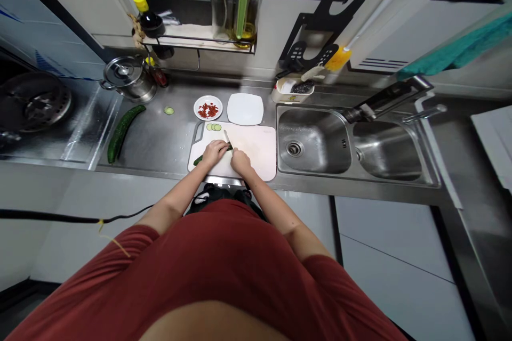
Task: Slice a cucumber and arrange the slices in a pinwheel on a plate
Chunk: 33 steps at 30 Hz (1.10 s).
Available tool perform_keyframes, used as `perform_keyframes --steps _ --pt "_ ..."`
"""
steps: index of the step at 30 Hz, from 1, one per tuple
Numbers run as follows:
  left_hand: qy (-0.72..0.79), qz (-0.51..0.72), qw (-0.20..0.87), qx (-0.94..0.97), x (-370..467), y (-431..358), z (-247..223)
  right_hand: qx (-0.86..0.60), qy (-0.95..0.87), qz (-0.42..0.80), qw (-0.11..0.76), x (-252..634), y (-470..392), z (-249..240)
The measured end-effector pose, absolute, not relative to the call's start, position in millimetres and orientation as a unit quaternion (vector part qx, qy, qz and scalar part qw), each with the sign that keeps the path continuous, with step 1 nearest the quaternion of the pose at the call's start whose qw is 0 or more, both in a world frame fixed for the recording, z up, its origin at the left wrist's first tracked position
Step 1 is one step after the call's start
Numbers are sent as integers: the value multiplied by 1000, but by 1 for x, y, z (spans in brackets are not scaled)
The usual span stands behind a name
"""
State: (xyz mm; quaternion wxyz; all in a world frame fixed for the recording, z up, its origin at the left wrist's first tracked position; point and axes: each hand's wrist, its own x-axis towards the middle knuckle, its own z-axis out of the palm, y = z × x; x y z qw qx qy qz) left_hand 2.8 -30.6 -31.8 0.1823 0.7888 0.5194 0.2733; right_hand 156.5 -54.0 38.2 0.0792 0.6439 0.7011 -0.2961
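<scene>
On the white cutting board (pixel 258 152), my left hand (pixel 215 152) is closed over a cucumber (pixel 198 160), whose dark green end sticks out at the left below the palm. A bit of its other end shows by my fingertips. My right hand (pixel 240 162) grips a knife (pixel 227 135), its blade pointing away from me and up against the cucumber's right end. Several pale round cucumber slices (pixel 214 127) lie at the board's upper left. Behind the board stand a plate of chopped red pieces (pixel 208 108) and a white squarish plate (pixel 245 108).
A whole cucumber (pixel 121 134) and a cut cucumber piece (pixel 168 111) lie left on the steel counter. Farther left are a lidded pot (pixel 127 79) and a wok (pixel 30 101). The double sink (pixel 314 141) is at the right. A bottle rack (pixel 200 42) hangs above.
</scene>
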Motion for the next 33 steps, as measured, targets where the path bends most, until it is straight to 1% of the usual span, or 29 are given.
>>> perform_keyframes --steps 8,16,23,33 --pt "517 277 187 788 3 -31 -31 645 699 -287 111 173 -82 35" --pt "521 276 189 785 4 -31 -29 650 695 -290 102 166 -74 27" --pt "522 271 185 787 4 -32 -30 648 699 -293 79 156 -57 30" --pt "520 282 194 783 4 -32 -31 650 692 -296 101 170 -79 30"
